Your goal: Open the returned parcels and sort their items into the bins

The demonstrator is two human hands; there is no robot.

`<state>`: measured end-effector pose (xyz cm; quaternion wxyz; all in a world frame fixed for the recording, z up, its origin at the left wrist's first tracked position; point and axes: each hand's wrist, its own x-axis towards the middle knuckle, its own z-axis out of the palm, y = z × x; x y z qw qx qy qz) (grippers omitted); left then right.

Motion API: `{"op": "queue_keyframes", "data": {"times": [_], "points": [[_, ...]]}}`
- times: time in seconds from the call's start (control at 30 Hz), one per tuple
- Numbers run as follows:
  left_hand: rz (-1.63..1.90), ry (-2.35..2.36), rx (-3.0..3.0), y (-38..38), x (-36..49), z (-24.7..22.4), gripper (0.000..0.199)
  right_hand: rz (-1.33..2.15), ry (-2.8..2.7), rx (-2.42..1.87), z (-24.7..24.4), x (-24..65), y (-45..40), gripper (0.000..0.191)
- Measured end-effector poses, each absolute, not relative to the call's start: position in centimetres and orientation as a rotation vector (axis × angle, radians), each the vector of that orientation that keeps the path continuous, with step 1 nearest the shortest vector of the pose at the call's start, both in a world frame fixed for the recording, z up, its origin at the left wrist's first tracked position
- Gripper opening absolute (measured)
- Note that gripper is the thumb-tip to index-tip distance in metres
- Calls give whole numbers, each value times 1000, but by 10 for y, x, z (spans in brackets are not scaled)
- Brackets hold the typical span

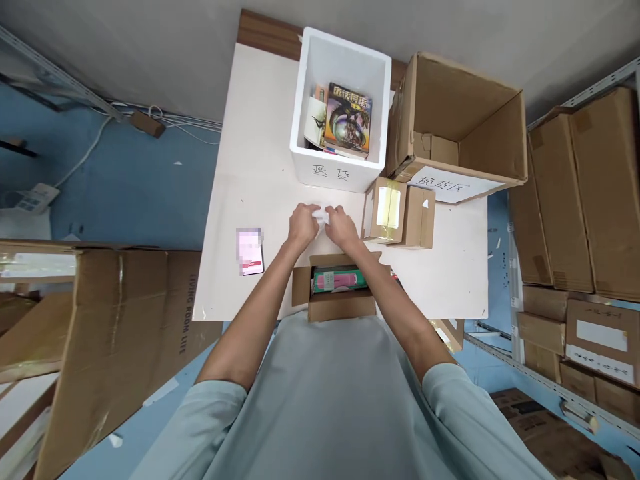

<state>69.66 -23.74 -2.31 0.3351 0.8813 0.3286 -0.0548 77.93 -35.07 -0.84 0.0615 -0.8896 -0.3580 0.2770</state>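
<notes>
"What have the hands got?"

"A white scrap (321,217), at the centre of the frame. The left hand (303,225) and the right hand (342,227) are both curled nearly closed, each pinching one side of it with the fingertips."

"And just below them?"

"An open box (342,309), flaps spread, at the near edge of the bench (270,160). There's a pink thing (337,281) lying in it on something green; I can't tell what it is."

"To the left?"

"A phone (250,252), lit, flat on the bench."

"Right of the hands?"

"Two small cartons (385,210), side by side."

"Further up?"

"A white bin (335,173) at top centre with books (349,120) in it, and a big carton (463,187) at upper right."

"Beyond that?"

"Stacked boxes (605,193) along the right edge."
</notes>
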Motion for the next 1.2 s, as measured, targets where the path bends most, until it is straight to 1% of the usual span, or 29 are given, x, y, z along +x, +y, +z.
{"op": "queue_keyframes", "data": {"times": [0.13, 0.23, 0.3, 0.37, 0.47, 0.5, 0.57, 0.63, 0.7, 0.77, 0.83, 1.0, 1.2], "points": [[-330, 829, 2242, -233, 688, -47, 67, 1077, -1081, -2710, -31, 778, -351, 60], [-467, 803, 2212, -229, 685, -43, 64, 1171, -1106, -2645, -35, 785, -355, 77], [-457, 804, 2222, -229, 680, -27, 61, 1169, -1107, -2597, -28, 790, -361, 81], [-294, 762, 2251, -235, 670, -3, 57, 1060, -1110, -2534, -14, 791, -374, 74], [-13, 610, 2196, -261, 645, 36, 42, 753, -1093, -2393, 20, 780, -409, 53], [0, 555, 2147, -273, 635, 45, 37, 668, -1067, -2349, 30, 773, -425, 47], [-95, 486, 2095, -299, 616, 51, 30, 596, -980, -2323, 46, 755, -457, 36], [-274, 449, 2129, -325, 603, 42, 28, 655, -931, -2337, 49, 735, -489, 30], [-420, 375, 2239, -347, 598, 23, 33, 796, -953, -2379, 41, 715, -514, 26], [-572, 333, 2380, -364, 601, 4, 35, 931, -1009, -2448, 26, 700, -533, 26], [-685, 314, 2497, -375, 608, -11, 36, 995, -1063, -2507, 11, 691, -546, 29], [-717, 252, 2626, -388, 618, -24, 31, 916, -1118, -2531, -7, 684, -568, 29], [-737, 165, 2728, -397, 621, -37, 51, 838, -1142, -2480, -15, 684, -578, 29]]}}
